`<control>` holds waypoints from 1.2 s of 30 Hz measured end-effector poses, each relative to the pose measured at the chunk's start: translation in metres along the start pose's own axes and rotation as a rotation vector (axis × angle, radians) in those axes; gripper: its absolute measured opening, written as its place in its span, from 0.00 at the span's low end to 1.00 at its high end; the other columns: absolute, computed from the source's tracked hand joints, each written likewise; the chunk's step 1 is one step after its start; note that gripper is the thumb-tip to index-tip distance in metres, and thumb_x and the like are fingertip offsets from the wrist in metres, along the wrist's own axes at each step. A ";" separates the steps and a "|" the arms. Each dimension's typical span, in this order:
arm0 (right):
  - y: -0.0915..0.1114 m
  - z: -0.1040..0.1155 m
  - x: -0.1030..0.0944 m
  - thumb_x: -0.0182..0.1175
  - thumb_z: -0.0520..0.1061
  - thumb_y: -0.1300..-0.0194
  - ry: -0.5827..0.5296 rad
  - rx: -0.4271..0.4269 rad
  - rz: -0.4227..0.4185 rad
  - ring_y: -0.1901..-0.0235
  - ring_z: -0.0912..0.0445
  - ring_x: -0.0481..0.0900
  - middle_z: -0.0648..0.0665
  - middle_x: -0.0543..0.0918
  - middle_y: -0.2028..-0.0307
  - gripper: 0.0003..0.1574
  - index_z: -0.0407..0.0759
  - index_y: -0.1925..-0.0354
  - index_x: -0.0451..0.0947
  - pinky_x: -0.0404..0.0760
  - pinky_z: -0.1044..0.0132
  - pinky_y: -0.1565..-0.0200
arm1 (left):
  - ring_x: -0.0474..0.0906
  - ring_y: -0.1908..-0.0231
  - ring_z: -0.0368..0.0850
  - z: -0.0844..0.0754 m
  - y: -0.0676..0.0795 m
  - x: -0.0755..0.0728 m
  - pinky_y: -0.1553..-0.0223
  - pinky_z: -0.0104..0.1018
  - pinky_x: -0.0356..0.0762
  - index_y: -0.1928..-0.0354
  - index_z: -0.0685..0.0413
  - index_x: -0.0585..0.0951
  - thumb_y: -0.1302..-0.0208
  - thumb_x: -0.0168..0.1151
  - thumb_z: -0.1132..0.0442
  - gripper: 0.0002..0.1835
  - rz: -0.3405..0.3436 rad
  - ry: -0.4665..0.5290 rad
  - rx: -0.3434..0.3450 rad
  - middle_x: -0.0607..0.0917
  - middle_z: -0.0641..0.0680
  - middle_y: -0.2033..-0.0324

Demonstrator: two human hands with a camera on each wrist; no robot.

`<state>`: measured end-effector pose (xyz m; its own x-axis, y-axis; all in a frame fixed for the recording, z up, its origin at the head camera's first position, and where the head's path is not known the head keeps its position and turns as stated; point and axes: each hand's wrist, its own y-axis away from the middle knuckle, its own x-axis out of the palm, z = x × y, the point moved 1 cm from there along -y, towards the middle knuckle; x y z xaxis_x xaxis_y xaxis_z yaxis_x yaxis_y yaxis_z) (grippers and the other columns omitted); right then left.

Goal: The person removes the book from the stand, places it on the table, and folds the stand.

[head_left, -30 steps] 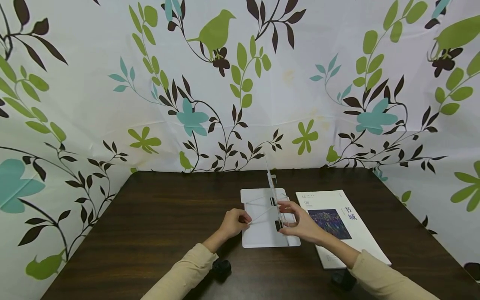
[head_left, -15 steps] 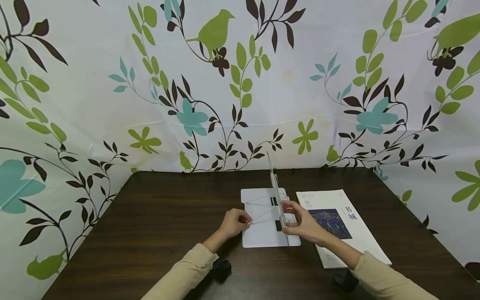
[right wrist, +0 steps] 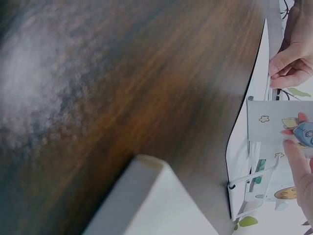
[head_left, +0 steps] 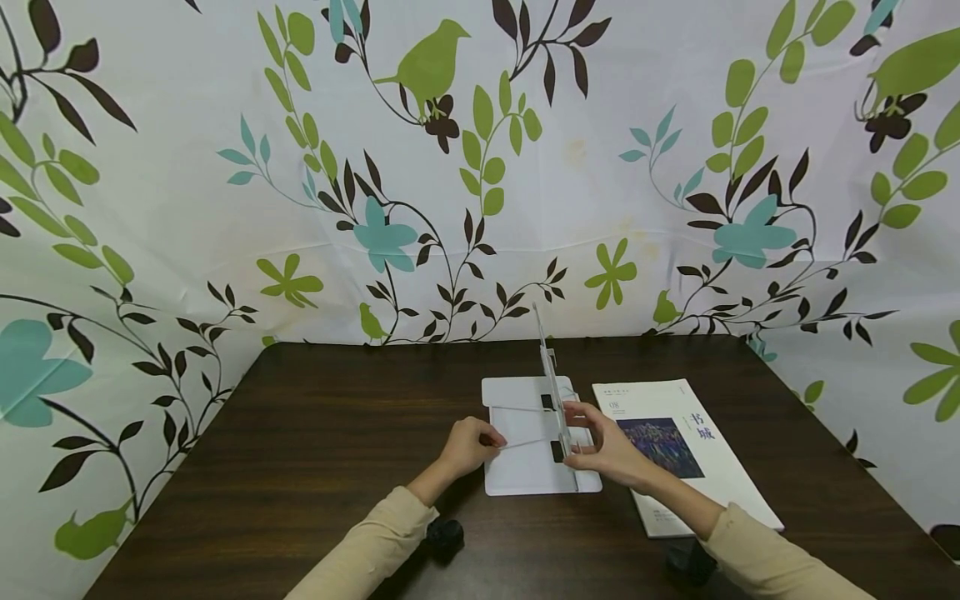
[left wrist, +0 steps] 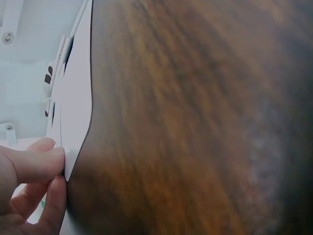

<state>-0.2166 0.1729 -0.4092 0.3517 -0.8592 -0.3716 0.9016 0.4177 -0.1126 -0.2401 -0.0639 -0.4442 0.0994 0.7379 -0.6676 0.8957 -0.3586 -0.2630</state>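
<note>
A white bookstand lies between my hands, its base plate (head_left: 528, 477) flat on the table and its panel (head_left: 550, 375) standing up, nearly edge-on in the head view. Cartoon drawings cover the panel (right wrist: 266, 125) in the right wrist view. My left hand (head_left: 465, 447) pinches the end of a thin white wire (head_left: 525, 442) at the base's left edge. At the panel's near lower part, my right hand (head_left: 609, 443) holds it between thumb and fingers. Black pads (head_left: 557, 451) sit along the panel's lower edge. In the left wrist view, thumb and fingertips (left wrist: 56, 164) meet at the plate's corner.
A white-covered book (head_left: 716, 475) with a dark picture lies flat right of the stand, under my right forearm. Behind the dark wooden table (head_left: 360, 392) hangs a leaf-patterned cloth (head_left: 450, 208). Dark objects (head_left: 445, 538) show beneath both sleeves.
The panel has shifted slightly right with my right hand, then stayed. The wires' inner ends have swung nearer to me. My left hand has hardly moved.
</note>
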 end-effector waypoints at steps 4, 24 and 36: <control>0.000 0.000 0.000 0.63 0.35 0.52 -0.001 -0.013 0.005 0.44 0.37 0.63 0.32 0.65 0.46 0.43 0.40 0.38 0.58 0.77 0.53 0.54 | 0.79 0.74 0.42 0.000 -0.001 0.001 0.75 0.26 0.74 0.75 0.62 0.85 0.56 0.66 0.76 0.05 0.000 -0.028 0.009 0.84 0.56 0.77; -0.003 0.007 0.015 0.66 0.35 0.58 0.047 0.011 -0.031 0.44 0.39 0.63 0.34 0.66 0.45 0.44 0.37 0.40 0.64 0.73 0.48 0.50 | 0.78 0.58 0.56 -0.033 0.021 -0.043 0.60 0.37 0.78 0.46 0.68 0.71 0.44 0.61 0.69 0.23 0.003 0.303 -0.006 0.78 0.64 0.56; -0.010 0.013 0.026 0.68 0.40 0.65 0.264 -0.055 -0.046 0.51 0.41 0.70 0.40 0.72 0.53 0.42 0.36 0.46 0.70 0.78 0.54 0.60 | 0.72 0.49 0.61 -0.086 0.031 -0.066 0.55 0.38 0.76 0.36 0.66 0.58 0.42 0.58 0.68 0.33 -0.005 0.676 -0.055 0.66 0.69 0.43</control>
<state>-0.2139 0.1429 -0.4058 0.2266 -0.7737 -0.5916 0.8973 0.4020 -0.1821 -0.1815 -0.0749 -0.3485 0.3285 0.9411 -0.0799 0.9158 -0.3381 -0.2166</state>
